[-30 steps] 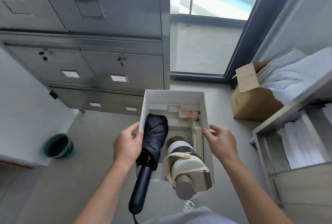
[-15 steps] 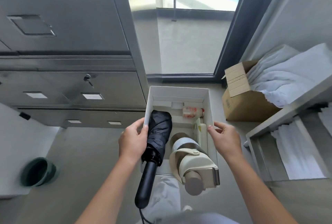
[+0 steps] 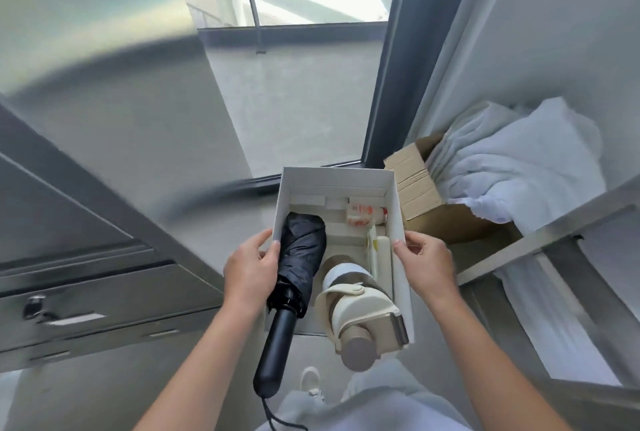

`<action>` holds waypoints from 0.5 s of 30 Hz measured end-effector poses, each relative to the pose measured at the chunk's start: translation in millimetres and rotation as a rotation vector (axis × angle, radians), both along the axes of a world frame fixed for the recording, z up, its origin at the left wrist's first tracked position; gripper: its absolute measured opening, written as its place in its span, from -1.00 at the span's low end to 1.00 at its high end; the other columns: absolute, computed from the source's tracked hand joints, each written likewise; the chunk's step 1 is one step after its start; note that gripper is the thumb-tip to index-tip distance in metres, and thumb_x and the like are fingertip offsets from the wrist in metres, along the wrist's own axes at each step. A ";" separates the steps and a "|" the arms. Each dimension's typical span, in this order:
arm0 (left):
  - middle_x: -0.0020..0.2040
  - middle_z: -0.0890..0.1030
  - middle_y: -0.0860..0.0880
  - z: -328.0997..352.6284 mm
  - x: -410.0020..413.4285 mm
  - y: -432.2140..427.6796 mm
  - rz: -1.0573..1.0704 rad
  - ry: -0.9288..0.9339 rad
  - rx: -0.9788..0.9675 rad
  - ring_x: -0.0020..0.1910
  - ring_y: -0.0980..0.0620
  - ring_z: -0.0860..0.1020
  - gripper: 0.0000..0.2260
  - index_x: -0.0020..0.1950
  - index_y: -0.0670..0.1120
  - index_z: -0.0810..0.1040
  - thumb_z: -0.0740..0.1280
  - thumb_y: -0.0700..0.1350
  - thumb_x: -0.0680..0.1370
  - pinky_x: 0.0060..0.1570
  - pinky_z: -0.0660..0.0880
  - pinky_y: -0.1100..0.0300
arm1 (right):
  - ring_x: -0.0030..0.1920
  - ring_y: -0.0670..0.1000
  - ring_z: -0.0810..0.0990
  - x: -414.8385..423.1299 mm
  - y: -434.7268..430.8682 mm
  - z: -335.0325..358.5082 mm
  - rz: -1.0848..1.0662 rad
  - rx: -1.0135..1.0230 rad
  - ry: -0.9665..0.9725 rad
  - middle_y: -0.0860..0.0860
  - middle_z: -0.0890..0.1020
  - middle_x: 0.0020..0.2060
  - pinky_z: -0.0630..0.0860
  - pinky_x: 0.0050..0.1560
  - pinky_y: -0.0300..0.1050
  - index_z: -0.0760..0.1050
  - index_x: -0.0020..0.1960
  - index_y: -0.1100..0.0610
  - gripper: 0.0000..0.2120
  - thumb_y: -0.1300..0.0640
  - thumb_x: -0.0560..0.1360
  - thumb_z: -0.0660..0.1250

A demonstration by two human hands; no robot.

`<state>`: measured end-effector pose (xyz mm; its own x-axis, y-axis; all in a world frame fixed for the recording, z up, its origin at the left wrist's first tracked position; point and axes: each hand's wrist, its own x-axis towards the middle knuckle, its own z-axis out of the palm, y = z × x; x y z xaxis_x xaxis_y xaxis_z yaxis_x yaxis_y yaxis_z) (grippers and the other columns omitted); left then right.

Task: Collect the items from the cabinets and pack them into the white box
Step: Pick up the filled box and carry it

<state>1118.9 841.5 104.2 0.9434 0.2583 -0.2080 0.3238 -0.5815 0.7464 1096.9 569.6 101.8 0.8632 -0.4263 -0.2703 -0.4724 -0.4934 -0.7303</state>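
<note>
Left hand point(image 3: 251, 271) and right hand point(image 3: 427, 268) grip the white box point(image 3: 337, 176) by its walls, apparently carrying it; next, keep it level toward the three o'clock shelf point(image 3: 540, 233).

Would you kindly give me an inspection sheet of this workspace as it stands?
surface: no table seen; white box held over grey floor.
job's things: box holds black umbrella, handle jutting past its near end; sleeved bottle; small red-labelled bottle; cream tube.
clutter: cardboard box and white cloth at right.
hands: left hand grips the box's left wall, right hand its right wall.
cables: nothing seen.
surroundings: grey cabinet at left, blurred; window ahead; metal shelf at right.
</note>
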 end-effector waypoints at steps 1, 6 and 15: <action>-0.19 0.69 0.05 -3.0 17.6 -4.4 -0.004 0.003 -0.003 -0.14 0.03 0.60 -0.67 0.35 0.08 0.54 0.30 0.03 0.59 -0.10 0.44 0.13 | 0.17 0.03 0.65 17.6 -5.0 -3.2 0.000 -0.003 -0.002 0.00 0.72 0.13 0.59 0.19 0.04 0.61 0.33 0.11 -0.61 -0.03 0.58 0.37; -0.19 0.68 0.09 -24.2 103.1 -29.6 0.033 0.020 -0.006 -0.17 0.19 0.59 -0.67 0.36 0.09 0.53 0.29 0.05 0.59 -0.15 0.44 0.18 | 0.20 0.09 0.64 111.7 -28.2 -27.0 0.036 0.002 0.014 0.04 0.72 0.16 0.53 0.20 -0.01 0.59 0.34 0.15 -0.61 -0.01 0.59 0.36; -0.31 0.66 -0.07 -46.0 229.8 -63.3 0.240 0.055 0.015 -0.30 0.06 0.58 -0.69 0.34 0.09 0.54 0.28 0.02 0.60 -0.29 0.45 0.27 | -0.20 0.02 0.59 290.2 -58.8 -50.6 0.228 0.025 0.066 -0.08 0.68 -0.26 0.40 -0.26 -0.12 0.63 -0.09 0.06 -0.81 -0.02 0.59 0.33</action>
